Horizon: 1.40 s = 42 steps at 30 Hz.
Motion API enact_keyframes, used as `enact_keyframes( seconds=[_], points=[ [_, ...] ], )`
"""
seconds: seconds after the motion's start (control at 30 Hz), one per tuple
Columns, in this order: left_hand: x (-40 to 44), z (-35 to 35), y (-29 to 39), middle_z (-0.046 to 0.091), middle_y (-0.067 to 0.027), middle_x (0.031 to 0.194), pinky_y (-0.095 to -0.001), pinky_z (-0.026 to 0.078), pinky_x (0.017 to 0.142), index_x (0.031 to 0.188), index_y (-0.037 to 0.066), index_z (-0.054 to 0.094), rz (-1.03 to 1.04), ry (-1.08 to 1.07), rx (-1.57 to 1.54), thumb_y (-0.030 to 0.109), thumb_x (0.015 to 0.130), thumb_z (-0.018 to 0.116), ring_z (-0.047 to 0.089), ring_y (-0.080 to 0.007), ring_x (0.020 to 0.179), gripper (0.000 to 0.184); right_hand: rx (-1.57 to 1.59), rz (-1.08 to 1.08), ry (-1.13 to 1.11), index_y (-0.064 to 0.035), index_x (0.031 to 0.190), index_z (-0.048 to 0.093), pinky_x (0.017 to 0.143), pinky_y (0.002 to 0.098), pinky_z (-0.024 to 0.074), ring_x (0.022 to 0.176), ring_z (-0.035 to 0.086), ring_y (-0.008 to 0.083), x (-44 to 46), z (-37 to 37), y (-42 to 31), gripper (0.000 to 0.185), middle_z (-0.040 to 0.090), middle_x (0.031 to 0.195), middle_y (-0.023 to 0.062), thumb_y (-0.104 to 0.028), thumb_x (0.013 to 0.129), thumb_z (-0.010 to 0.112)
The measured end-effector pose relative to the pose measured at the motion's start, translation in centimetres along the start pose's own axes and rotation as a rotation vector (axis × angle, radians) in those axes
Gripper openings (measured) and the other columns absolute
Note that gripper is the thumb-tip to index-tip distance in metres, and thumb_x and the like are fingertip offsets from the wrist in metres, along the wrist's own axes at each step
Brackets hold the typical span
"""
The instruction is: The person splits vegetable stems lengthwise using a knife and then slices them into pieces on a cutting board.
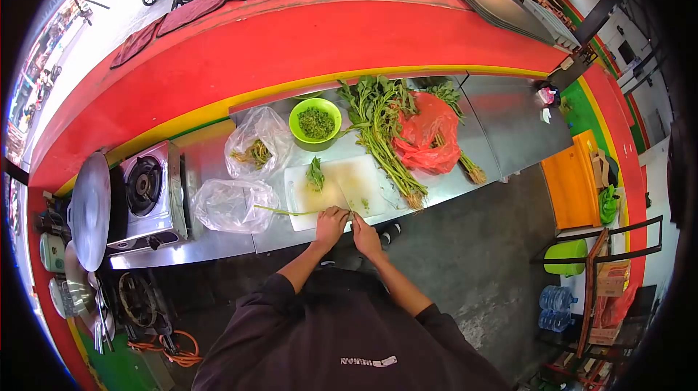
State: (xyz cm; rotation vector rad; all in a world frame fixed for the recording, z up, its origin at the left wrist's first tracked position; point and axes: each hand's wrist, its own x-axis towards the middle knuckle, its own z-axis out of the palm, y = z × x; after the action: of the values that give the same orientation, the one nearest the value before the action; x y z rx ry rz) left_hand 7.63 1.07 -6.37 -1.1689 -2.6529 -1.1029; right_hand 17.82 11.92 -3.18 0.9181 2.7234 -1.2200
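My left hand (331, 224) is closed on a long green stem (285, 212) at the front edge of the white cutting board (299, 186). Close beside it, my right hand (365, 236) is closed near the stem's end; a thin item at its fingertips is too small to make out. A leafy green piece (315, 175) and small green bits lie on the board. Behind the board stands a green bowl (299, 133) of chopped greens. Bunches of leafy stems (383, 151) lie to the right, partly under a red plastic bag (432, 136).
Two clear plastic bags, one (270, 145) with plant scraps inside, the other (236, 205) nearer, lie left of the board. A gas stove (149, 198) and a large round metal lid (90, 210) stand at the far left. A red wall (291, 45) runs behind the metal counter (502, 111).
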Motion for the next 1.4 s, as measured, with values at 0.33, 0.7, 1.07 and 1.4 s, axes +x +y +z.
enact_keyframes(
  seconds=[0.33,0.7,1.07,1.4],
  points=[
    [0.1,-0.5,0.2,0.063,-0.0033,0.089,-0.0404,0.045,0.076,0.097,0.013,0.071,0.004,0.002,-0.031,0.018,0.086,0.066,0.063,-0.0236,0.088,0.013,-0.015,-0.005,-0.016,-0.0182,0.137,0.054,0.081,0.0549,0.0510,0.090,0.064,0.0492,2.3,0.2,-0.6,0.040,0.066,0.100,0.0283,-0.034,0.102,0.043],
    [-0.1,-0.5,-0.3,0.064,-0.0017,0.091,-0.0404,0.045,0.077,0.098,0.013,0.071,0.020,0.004,-0.039,0.018,0.086,0.066,0.063,-0.0223,0.090,0.014,-0.024,0.043,-0.058,-0.0209,0.140,0.051,0.077,0.0563,0.0516,0.088,0.064,0.0489,1.9,-0.3,-2.0,0.040,0.067,0.095,0.0275,-0.033,0.102,0.043],
    [0.2,-0.9,0.3,0.063,-0.0027,0.090,-0.0400,0.044,0.076,0.097,0.013,0.071,-0.006,0.026,-0.071,0.018,0.086,0.066,0.063,-0.0227,0.089,0.013,-0.018,0.041,-0.076,-0.0195,0.140,0.051,0.076,0.0570,0.0510,0.088,0.064,0.0491,1.3,-0.1,-0.9,0.040,0.067,0.096,0.0282,-0.031,0.102,0.045],
    [0.1,-0.8,0.0,0.063,-0.0031,0.090,-0.0397,0.044,0.077,0.096,0.012,0.071,-0.008,0.037,-0.078,0.016,0.085,0.067,0.062,-0.0232,0.089,0.012,0.071,-0.015,-0.030,-0.0181,0.138,0.053,0.077,0.0539,0.0519,0.091,0.063,0.0495,1.9,-0.1,-1.1,0.039,0.066,0.098,0.0291,-0.031,0.102,0.045]
  ],
)
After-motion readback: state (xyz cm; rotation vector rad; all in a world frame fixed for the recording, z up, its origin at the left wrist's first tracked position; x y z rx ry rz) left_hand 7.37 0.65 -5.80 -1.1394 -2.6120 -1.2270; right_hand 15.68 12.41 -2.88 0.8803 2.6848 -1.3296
